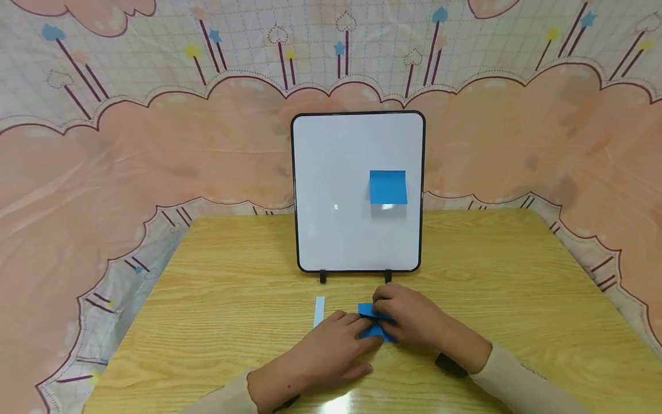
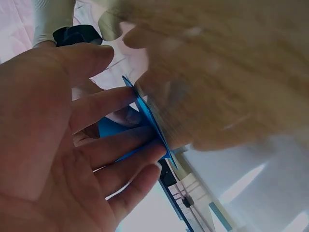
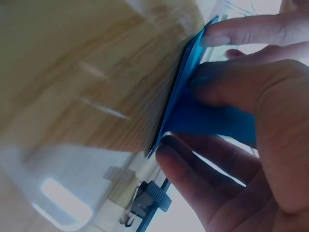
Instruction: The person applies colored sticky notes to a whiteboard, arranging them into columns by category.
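Blue sticky notes [image 1: 381, 332] lie on the table, with one blue sheet [image 1: 366, 310] raised along its far side. My right hand [image 1: 414, 316] pinches the raised sheet between thumb and fingers; the right wrist view shows this sheet [image 3: 212, 118] standing up from the flat blue paper below. From the left, the fairly straight fingers of my left hand [image 1: 331, 348] touch the flat blue paper. In the left wrist view those fingertips [image 2: 152, 150] rest against the blue paper's surface. Part of the paper is hidden under both hands.
Behind the hands stands a black-framed whiteboard [image 1: 341, 230] on small black feet, bearing one blue sticky note [image 1: 388, 187] on its right half. A pale strip [image 1: 319, 310] lies left of the hands on the wooden table [image 1: 222, 276]. A patterned cloth [image 1: 217, 149] hangs behind.
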`<control>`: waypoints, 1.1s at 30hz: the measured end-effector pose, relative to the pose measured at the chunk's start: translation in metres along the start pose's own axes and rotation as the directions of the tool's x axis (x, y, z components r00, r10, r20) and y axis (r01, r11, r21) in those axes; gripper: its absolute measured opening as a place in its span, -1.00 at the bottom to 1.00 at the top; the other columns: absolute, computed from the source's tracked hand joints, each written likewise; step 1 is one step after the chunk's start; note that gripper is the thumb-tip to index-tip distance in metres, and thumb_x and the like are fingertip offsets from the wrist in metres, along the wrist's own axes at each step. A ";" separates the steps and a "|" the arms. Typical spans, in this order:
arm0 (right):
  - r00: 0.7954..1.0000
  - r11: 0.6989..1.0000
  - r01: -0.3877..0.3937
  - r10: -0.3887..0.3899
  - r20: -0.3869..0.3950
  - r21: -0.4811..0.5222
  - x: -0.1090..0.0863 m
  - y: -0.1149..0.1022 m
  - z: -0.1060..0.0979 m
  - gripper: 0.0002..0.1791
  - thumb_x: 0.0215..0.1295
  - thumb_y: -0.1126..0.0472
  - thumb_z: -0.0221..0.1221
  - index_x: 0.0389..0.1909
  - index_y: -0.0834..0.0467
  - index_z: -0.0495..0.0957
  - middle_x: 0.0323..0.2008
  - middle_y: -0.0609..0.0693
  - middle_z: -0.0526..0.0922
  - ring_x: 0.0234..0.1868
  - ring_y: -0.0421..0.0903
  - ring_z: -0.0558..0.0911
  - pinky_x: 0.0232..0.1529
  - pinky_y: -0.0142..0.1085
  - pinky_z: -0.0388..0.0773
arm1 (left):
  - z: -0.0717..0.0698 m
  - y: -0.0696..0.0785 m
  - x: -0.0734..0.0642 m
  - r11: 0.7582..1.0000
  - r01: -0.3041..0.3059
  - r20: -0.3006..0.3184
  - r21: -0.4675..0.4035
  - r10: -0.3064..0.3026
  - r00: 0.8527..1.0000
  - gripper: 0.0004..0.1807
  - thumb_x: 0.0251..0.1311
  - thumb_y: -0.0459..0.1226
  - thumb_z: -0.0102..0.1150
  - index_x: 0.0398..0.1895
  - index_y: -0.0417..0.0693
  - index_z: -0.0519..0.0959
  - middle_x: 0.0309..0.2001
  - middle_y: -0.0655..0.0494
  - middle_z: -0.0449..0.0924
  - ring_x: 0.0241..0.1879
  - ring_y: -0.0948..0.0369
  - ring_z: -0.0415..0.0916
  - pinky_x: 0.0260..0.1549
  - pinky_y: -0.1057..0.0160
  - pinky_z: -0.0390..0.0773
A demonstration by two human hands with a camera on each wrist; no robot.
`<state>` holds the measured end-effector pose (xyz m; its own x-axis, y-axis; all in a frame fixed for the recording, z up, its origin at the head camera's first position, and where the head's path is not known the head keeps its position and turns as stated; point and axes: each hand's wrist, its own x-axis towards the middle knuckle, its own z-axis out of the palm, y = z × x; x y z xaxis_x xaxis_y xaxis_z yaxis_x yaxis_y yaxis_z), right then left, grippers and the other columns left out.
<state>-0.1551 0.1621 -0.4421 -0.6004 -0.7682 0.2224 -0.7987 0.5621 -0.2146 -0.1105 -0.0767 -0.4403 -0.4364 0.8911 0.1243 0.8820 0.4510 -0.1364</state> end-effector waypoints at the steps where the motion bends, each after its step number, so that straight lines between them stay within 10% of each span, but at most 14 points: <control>1: 1.000 1.000 -0.006 0.006 0.001 -0.013 0.000 -0.001 0.000 -0.90 0.33 0.22 0.44 -0.18 0.09 0.79 -0.11 -0.09 0.65 -0.12 -0.18 0.58 -0.06 -0.29 0.66 | 0.000 0.000 0.000 1.000 0.001 0.006 -0.007 -0.001 1.000 -0.51 0.48 0.19 0.17 0.30 0.22 0.60 0.24 0.14 0.62 0.22 0.20 0.55 0.11 0.18 0.57; 20: 0.995 0.987 -0.098 0.093 -0.043 -0.130 0.011 -0.007 0.001 -0.82 0.19 0.36 0.42 -0.54 0.11 0.68 -0.37 -0.08 0.63 -0.38 -0.17 0.58 -0.33 -0.36 0.59 | -0.014 0.006 0.015 0.999 0.034 0.113 0.001 -0.034 0.993 -0.62 0.40 0.21 0.26 0.05 0.23 0.66 0.13 0.16 0.64 0.08 0.22 0.57 -0.02 0.23 0.60; 33: 0.984 0.983 -0.178 0.177 -0.030 -0.049 0.016 -0.004 0.002 -0.72 0.17 0.33 0.42 -0.64 0.04 0.58 -0.42 -0.13 0.60 -0.46 -0.24 0.53 -0.42 -0.41 0.53 | -0.011 0.012 0.023 0.992 0.089 0.097 0.092 -0.098 0.991 -0.37 0.36 0.24 0.28 0.27 0.04 0.65 0.13 0.16 0.64 0.04 0.23 0.60 0.00 0.25 0.62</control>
<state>-0.1612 0.1470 -0.4399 -0.7329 -0.6474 0.2090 -0.6802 0.7040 -0.2043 -0.1080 -0.0518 -0.4288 -0.5355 0.8435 0.0413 0.8197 0.5310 -0.2147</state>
